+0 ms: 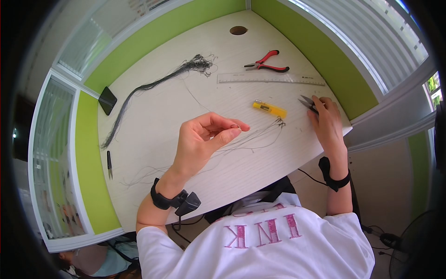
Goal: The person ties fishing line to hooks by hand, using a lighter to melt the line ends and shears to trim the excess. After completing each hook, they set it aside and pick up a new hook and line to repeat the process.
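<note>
My left hand (200,142) is raised over the middle of the table, thumb and forefinger pinched on a thin thread (237,126) that shows as a tiny loop at the fingertips. At the table's right side, my right hand (328,122) rests with its fingers around the handles of thread snips (307,101), their blades pointing up and left. Several fine dark threads (251,138) lie below my left hand, ending in a small knotted cluster (279,122). Between the hands lies a yellow lighter (269,109).
A long bundle of dark threads (153,84) stretches across the left side. Red-and-black pliers (267,63) and a clear ruler (269,78) lie at the back. A black phone (107,101) and black tweezers (109,164) sit by the left edge. Green partitions (325,56) border the table.
</note>
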Demonstrator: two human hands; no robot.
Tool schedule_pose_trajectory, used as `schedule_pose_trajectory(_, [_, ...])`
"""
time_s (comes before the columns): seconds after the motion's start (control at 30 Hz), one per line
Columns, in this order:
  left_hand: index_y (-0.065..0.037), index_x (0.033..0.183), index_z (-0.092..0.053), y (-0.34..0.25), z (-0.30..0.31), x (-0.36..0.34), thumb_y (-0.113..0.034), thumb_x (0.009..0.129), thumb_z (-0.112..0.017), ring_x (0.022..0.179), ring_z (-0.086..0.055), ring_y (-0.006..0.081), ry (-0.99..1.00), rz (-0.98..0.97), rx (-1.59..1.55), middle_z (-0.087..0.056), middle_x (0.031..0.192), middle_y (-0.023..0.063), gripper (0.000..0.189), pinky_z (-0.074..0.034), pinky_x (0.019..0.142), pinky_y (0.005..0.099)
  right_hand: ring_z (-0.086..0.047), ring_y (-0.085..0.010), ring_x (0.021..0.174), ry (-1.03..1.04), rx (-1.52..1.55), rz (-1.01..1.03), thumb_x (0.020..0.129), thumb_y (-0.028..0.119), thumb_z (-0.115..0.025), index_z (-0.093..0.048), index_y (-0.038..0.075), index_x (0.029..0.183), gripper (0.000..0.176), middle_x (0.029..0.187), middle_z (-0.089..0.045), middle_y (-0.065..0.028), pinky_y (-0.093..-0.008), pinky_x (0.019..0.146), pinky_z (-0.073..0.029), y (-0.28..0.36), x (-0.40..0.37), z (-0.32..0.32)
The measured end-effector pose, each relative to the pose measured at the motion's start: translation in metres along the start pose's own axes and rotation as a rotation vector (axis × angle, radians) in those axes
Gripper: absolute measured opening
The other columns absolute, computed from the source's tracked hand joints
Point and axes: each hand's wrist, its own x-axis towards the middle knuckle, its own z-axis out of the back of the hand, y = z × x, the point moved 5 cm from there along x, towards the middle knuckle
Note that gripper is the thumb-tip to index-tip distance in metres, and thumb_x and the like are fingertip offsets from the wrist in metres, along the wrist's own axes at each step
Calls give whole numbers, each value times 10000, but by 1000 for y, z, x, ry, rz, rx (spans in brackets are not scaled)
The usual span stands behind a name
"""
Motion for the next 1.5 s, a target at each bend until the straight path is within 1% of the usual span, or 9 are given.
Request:
schedule_pose_trajectory(0.07, [5, 819, -590, 1, 1, 0, -9, 814, -606, 808, -613, 125, 6, -1, -8, -665, 921, 191, 22, -440, 649, 208, -563, -278, 923, -91, -120, 93, 798, 92, -635, -610, 28, 1049, 260, 1022, -578, -108, -350, 724, -463, 12, 1, 7])
schedule_pose_trajectory(0.13, [-1, 815, -583, 1, 1, 1, -12, 815, -602, 795, -613, 124, 10, -3, -22, -665, 923, 196, 22, -427, 630, 203, -575, -260, 854, -213, 195, 126, 758, 19, -660, -641, 52, 1001, 246, 960, -590, -97, -336, 698, -471, 45, 8, 28])
schedule_pose_trajectory(0.23, [-9, 801, -576, 1, 1, 1, -15, 818, -596, 784, -610, 122, 11, 21, -17, -667, 918, 197, 27, -418, 621, 198, -575, -220, 708, -31, 833, 254, 682, -39, -714, -661, 39, 909, 246, 833, -589, -78, -297, 605, -458, 99, 5, 41])
schedule_pose_trajectory(0.27, [11, 826, -579, 1, 2, 1, -11, 831, -599, 843, -619, 140, 31, 32, -33, -662, 936, 191, 31, -458, 715, 233, -571, -214, 697, -1, 931, 237, 687, -15, -721, -658, 45, 898, 229, 823, -588, -74, -303, 593, -448, 111, 2, 40])
schedule_pose_trajectory(0.3, [31, 850, -581, 0, 2, 1, -7, 845, -602, 901, -628, 159, 51, 41, -50, -657, 955, 185, 44, -499, 810, 268, -570, -205, 681, -45, 895, 319, 684, -6, -725, -658, 54, 885, 220, 810, -589, -58, -302, 587, -444, 120, 1, 41])
schedule_pose_trajectory(0.4, [34, 863, -585, 1, 5, -1, -18, 846, -609, 910, -628, 162, 20, 52, 13, -657, 952, 174, 60, -501, 812, 268, -562, -199, 662, -114, 799, 421, 677, 7, -735, -653, 58, 842, 191, 772, -586, -44, -301, 584, -439, 132, 3, 39])
schedule_pose_trajectory(0.57, [43, 892, -598, 0, 3, -1, -20, 840, -619, 904, -635, 171, 38, 60, -5, -661, 921, 146, 84, -511, 801, 265, -543, -161, 594, -204, 839, 241, 678, 7, -741, -643, 43, 787, 151, 713, -586, -47, -262, 528, -437, 121, 6, 36])
schedule_pose_trajectory(1.0, [53, 948, -622, 6, 4, -4, -47, 825, -648, 826, -644, 129, 64, 66, 75, -670, 881, 112, 161, -507, 734, 219, -534, -175, 689, 134, 1085, 255, 760, 16, -672, -636, 29, 822, 72, 778, -588, -70, -283, 570, -416, 133, 8, 33])
schedule_pose_trajectory(1.5, [26, 905, -622, 4, 4, -5, -60, 823, -650, 799, -637, 112, -12, -18, 86, -653, 838, 74, 123, -466, 645, 190, -499, -220, 706, 62, 1024, 259, 773, -15, -639, -557, 20, 833, 108, 802, -546, -69, -310, 613, -396, 136, 3, 37])
